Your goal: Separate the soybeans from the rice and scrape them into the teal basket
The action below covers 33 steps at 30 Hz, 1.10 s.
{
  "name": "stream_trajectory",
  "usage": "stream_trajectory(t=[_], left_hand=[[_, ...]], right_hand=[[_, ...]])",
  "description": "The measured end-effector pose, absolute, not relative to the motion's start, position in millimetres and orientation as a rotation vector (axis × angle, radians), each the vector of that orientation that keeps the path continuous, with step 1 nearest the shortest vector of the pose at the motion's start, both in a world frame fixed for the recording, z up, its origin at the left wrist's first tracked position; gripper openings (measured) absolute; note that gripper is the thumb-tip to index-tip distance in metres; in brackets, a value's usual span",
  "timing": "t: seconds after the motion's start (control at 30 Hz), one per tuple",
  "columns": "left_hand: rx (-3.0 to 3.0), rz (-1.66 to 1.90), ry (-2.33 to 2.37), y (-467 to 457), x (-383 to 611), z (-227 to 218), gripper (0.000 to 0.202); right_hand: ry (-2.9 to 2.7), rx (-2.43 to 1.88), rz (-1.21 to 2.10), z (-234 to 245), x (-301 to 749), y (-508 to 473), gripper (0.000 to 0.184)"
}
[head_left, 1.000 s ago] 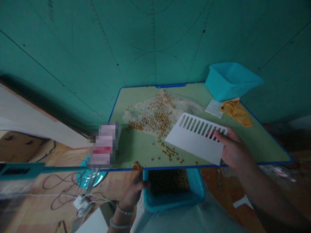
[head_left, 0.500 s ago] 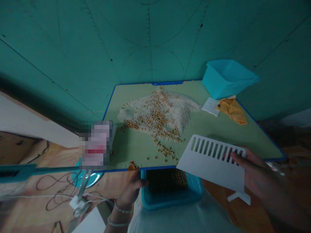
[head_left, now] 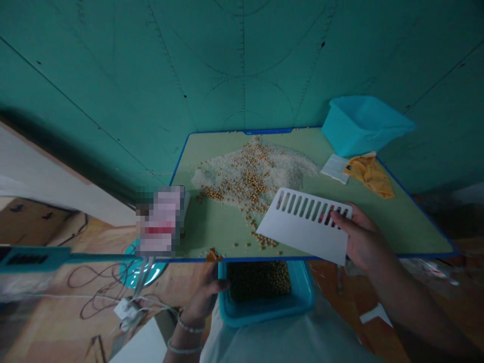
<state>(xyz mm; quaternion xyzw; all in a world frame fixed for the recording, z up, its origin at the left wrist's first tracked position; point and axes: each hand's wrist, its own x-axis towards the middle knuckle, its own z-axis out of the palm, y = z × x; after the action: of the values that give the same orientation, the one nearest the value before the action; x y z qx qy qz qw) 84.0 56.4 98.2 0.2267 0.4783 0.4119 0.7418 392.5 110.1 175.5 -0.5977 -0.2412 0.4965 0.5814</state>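
My right hand (head_left: 361,237) grips a white slotted scraper (head_left: 302,227) by its right end, thumb over the slots. The scraper hovers over or rests on the table's front part; which one I cannot tell. Beyond its left edge lies a spread pile of white grains (head_left: 291,164) mixed with round yellow beans (head_left: 253,184). My left hand (head_left: 207,292) holds the left rim of a blue plastic basin (head_left: 264,312), its fingers partly hidden under the table edge. Dark small beans and some yellow ones lie in the basin, just below the table's front edge.
The green table (head_left: 212,227) has a blue edge and stands against a green wall. A second blue basin (head_left: 351,131), a white packet (head_left: 336,169) and a yellow cloth (head_left: 370,176) sit at its right. A blurred pink box (head_left: 161,222) is on the left; cables (head_left: 94,287) trail over the floor.
My right hand and the scraper have moved left and farther onto the table, toward the beans near the front edge. My left hand still holds the basin.
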Motion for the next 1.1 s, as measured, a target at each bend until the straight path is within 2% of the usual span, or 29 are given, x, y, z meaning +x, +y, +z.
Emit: stream_trajectory(t=[0.23,0.47,0.77,1.1], left_hand=[[0.506,0.924,1.052,55.1,76.9,98.6,0.041],[0.513,0.917,1.045,55.0,76.5,94.6,0.053],[0.505,0.92,1.037,54.4,74.9,90.3,0.058],[0.507,0.912,0.996,53.7,73.3,88.9,0.051]], right_hand=[[-0.533,-1.375,1.227,177.1,384.3,109.4,0.036],[-0.543,-1.388,1.264,176.2,376.2,107.6,0.036],[-0.545,-1.393,1.359,176.0,366.5,102.6,0.04],[-0.516,-1.358,1.473,183.6,361.6,101.8,0.041]])
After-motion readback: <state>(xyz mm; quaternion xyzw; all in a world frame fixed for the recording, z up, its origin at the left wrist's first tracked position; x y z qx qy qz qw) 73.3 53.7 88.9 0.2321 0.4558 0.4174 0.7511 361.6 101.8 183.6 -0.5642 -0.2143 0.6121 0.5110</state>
